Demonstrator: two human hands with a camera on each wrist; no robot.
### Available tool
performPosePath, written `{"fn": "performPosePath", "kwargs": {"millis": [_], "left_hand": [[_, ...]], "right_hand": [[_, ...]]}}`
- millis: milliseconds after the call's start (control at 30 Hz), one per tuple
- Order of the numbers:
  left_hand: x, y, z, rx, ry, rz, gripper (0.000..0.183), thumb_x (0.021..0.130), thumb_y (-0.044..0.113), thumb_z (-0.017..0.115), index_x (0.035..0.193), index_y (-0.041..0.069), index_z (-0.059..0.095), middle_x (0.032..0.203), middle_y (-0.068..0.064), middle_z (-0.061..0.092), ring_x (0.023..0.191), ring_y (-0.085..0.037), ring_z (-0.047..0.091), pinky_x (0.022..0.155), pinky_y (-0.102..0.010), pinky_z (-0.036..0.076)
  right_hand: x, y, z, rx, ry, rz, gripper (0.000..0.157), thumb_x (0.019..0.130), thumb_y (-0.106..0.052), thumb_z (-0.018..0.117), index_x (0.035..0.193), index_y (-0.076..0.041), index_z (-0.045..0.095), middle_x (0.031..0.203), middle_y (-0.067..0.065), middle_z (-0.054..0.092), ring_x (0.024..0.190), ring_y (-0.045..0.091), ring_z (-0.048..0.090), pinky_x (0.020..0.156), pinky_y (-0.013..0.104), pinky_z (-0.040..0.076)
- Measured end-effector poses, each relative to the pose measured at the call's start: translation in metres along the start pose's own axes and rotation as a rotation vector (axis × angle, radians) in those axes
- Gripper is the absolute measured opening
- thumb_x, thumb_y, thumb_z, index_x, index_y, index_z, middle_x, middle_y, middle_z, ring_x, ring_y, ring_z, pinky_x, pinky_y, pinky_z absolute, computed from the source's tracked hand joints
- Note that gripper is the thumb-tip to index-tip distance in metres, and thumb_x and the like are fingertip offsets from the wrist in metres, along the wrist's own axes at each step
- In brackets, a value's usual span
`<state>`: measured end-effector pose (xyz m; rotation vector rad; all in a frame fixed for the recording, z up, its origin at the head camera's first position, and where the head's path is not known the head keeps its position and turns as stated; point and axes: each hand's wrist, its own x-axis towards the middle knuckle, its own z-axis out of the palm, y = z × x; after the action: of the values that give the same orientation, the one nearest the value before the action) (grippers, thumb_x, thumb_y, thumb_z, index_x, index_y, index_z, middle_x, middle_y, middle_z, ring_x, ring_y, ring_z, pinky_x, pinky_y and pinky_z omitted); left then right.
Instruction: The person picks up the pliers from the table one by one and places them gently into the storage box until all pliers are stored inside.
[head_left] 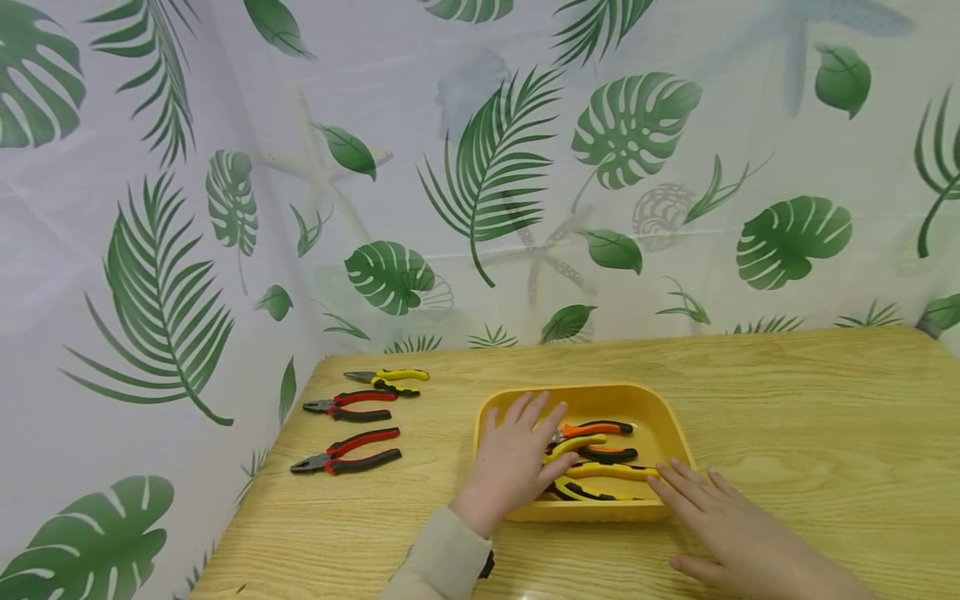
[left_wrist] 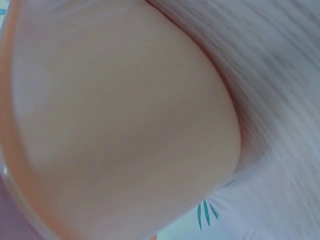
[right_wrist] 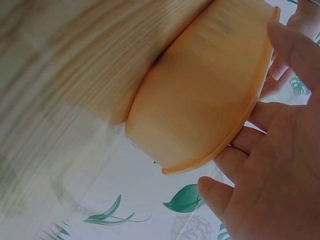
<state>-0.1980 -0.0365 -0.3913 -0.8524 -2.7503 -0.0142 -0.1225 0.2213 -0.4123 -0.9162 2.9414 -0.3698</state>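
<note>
A yellow plastic bin (head_left: 660, 417) stands on the table with several pliers inside. Among them are orange-and-black pliers (head_left: 600, 430) and yellow-and-black pliers (head_left: 611, 472). My left hand (head_left: 510, 458) reaches over the bin's left part with its fingers spread, covering the heads of the pliers. At the front right rim is my right hand (head_left: 731, 521), its fingers extended and the fingertips overlapping the end of a yellow handle. In the right wrist view, that hand (right_wrist: 270, 165) has its fingers along the rim of the bin (right_wrist: 200, 95). The bin's outer wall (left_wrist: 125, 115) fills most of the left wrist view.
Left of the bin, two red-and-black pliers (head_left: 363, 442) (head_left: 360, 397) lie on the wooden table (head_left: 825, 433). Behind them are yellow-and-black long-nose pliers (head_left: 405, 374). A leaf-patterned curtain (head_left: 510, 317) borders the table's back and left side.
</note>
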Motion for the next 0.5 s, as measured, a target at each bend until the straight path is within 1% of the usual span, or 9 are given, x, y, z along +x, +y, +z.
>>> {"fn": "performPosePath", "kwargs": {"millis": [300, 500], "left_hand": [[-0.004, -0.007, -0.003, 0.012, 0.012, -0.023, 0.06, 0.088, 0.056, 0.035, 0.137, 0.022, 0.036, 0.139, -0.002, 0.032, 0.126, -0.022, 0.028, 0.092, -0.05, 0.03], [-0.007, -0.013, 0.0, 0.009, 0.015, -0.041, 0.06, 0.088, 0.057, 0.035, 0.137, 0.023, 0.035, 0.139, -0.003, 0.031, 0.126, -0.022, 0.028, 0.092, -0.051, 0.029]], "right_hand": [[-0.001, -0.001, 0.001, -0.025, 0.026, -0.021, 0.076, 0.082, -0.054, 0.049, 0.138, -0.006, 0.03, 0.139, 0.014, 0.03, 0.125, 0.032, 0.026, 0.091, 0.01, -0.017], [-0.001, 0.0, 0.0, 0.004, -0.003, -0.001, 0.077, 0.082, -0.055, 0.048, 0.139, -0.006, 0.028, 0.141, 0.013, 0.027, 0.127, 0.033, 0.023, 0.09, 0.009, -0.017]]}}
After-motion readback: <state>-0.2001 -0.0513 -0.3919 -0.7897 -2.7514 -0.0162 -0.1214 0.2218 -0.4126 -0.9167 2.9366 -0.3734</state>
